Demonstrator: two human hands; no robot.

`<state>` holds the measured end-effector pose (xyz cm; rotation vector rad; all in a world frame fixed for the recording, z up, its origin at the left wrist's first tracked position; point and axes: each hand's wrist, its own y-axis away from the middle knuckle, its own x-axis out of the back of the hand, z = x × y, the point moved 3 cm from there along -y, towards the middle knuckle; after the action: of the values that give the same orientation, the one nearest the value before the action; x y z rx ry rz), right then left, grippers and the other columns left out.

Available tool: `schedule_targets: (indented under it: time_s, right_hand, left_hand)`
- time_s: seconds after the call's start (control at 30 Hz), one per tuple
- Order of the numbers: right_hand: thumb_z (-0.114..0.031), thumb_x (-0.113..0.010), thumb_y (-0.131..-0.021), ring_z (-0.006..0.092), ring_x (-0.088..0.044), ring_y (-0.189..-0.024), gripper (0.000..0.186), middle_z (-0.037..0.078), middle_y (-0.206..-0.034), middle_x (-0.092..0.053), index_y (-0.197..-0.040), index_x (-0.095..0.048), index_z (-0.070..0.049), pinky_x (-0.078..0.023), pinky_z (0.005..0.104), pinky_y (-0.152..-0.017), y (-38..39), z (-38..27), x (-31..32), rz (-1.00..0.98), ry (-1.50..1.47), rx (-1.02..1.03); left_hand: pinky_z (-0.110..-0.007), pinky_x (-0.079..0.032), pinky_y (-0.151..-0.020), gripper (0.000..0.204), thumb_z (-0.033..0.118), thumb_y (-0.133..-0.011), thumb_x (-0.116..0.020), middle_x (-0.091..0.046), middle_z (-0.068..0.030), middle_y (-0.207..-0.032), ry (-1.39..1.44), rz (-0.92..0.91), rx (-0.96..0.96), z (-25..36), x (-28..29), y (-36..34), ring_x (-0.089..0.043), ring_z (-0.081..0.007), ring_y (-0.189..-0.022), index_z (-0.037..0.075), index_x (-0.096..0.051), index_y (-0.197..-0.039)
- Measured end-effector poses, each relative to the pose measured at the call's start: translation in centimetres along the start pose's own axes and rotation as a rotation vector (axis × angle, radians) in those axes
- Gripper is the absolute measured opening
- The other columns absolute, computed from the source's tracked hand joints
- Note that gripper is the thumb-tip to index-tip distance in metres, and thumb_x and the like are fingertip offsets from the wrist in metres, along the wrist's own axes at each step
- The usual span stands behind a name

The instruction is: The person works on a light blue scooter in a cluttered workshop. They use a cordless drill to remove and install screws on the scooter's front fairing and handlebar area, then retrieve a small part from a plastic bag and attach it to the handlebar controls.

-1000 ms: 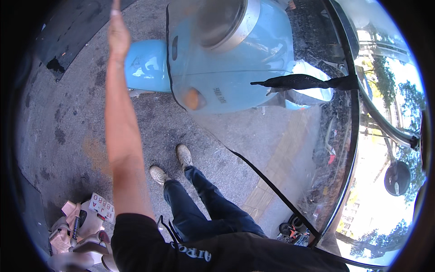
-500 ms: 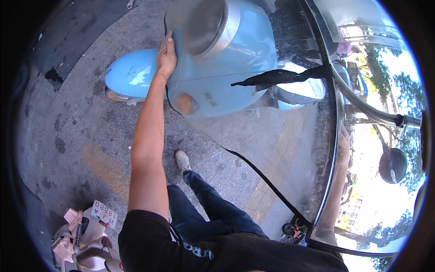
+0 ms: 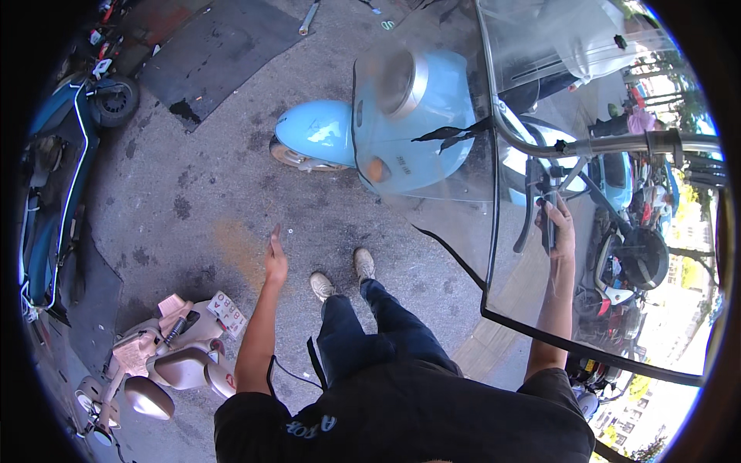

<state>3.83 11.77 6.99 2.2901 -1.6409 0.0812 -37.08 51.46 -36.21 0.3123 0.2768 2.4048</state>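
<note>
My left hand [image 3: 275, 255] hangs open in the air over the pavement, fingers extended, left of my shoes and below the light-blue front fender [image 3: 312, 127] of a scooter. The scooter's blue front body [image 3: 444, 104] shows through a clear, black-trimmed windshield [image 3: 417, 208], with a torn black strip [image 3: 455, 133] hanging on it. My right hand [image 3: 557, 222] is closed on a dark handlebar grip, partly seen through the clear plastic, beside the metal tubes [image 3: 602, 144] of the frame.
A teal scooter [image 3: 58, 201] stands at the left. A pink scooter [image 3: 185, 363] is at the lower left. A dark mat [image 3: 208, 69] and a metal tool [image 3: 307, 19] lie near the top. Other vehicles [image 3: 629, 270] and a distant person in pink [image 3: 641, 119] appear at the right.
My left hand has left the blue body's edge and dropped lower. My right hand has come into sight on the handlebar. The view has widened, showing the teal scooter.
</note>
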Motion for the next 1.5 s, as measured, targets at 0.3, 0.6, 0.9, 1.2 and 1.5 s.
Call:
schedule_targets:
  time_s: [0.3, 0.6, 0.9, 1.2, 1.5]
  right_hand:
    - [-0.021, -0.079, -0.086, 0.0132, -0.06, -0.074, 0.076, 0.007, -0.1, -0.064, -0.15, -0.045, 0.004, -0.049, 0.0255, -0.066, 0.0, 0.0, 0.4, -0.022, -0.068, -0.001]
    - [-0.012, -0.081, -0.083, 0.0154, -0.065, -0.077, 0.076, 0.011, -0.1, -0.071, -0.146, -0.046, 0.01, -0.053, 0.0268, -0.068, -0.4, 0.2, 0.7, -0.029, -0.135, 0.019]
    - [-0.016, -0.086, -0.076, 0.013, -0.064, -0.07, 0.08, 0.009, -0.093, -0.071, -0.144, -0.05, 0.009, -0.052, 0.0253, -0.063, -0.9, 1.0, 0.8, -0.116, -0.23, 0.119]
    - [-0.018, -0.088, -0.072, 0.0137, -0.067, -0.073, 0.086, 0.011, -0.087, -0.072, -0.141, -0.049, 0.015, -0.053, 0.0259, -0.068, -2.4, 2.6, 0.9, -0.115, -0.182, 0.214]
    - [-0.023, -0.091, -0.07, 0.0186, -0.07, -0.087, 0.085, 0.017, -0.105, -0.073, -0.136, -0.054, 0.015, -0.056, 0.0295, -0.079, -3.6, 3.3, 0.6, -0.022, -0.134, 0.367]
  left_hand:
    - [-0.037, -0.029, -0.12, 0.075, 0.054, -0.109, -0.023, -0.055, -0.0192, -0.147, -0.204, -0.012, 0.236, -2.7, 7.6, 13.7, -0.046, -0.031, -0.142, -0.007, -0.051, -0.144]
    - [-0.042, -0.034, -0.118, 0.082, 0.06, -0.108, -0.025, -0.055, -0.0244, -0.145, -0.043, -0.016, 0.143, 8.7, 5.0, 13.4, -0.048, -0.0331, -0.14, -0.01, -0.05, -0.142]
    - [-0.039, -0.052, -0.098, 0.077, 0.059, -0.107, -0.033, -0.071, -0.0229, -0.117, -0.001, -0.041, 0.136, 16.9, -3.2, 22.0, -0.07, -0.0303, -0.107, -0.011, -0.061, -0.128]
    - [-0.039, -0.053, -0.097, 0.04, 0.026, -0.102, -0.062, -0.071, -0.0202, -0.117, -0.472, -0.381, -0.262, 41.0, -22.6, 35.8, -0.069, -0.0322, -0.108, -0.007, -0.062, -0.126]
    - [-0.047, -0.049, -0.099, 0.06, 0.024, -0.08, -0.078, -0.063, -0.018, -0.128, -1.159, -0.595, -1.287, 66.9, -35.8, 48.5, -0.061, -0.0383, -0.117, 0.002, -0.061, -0.132]
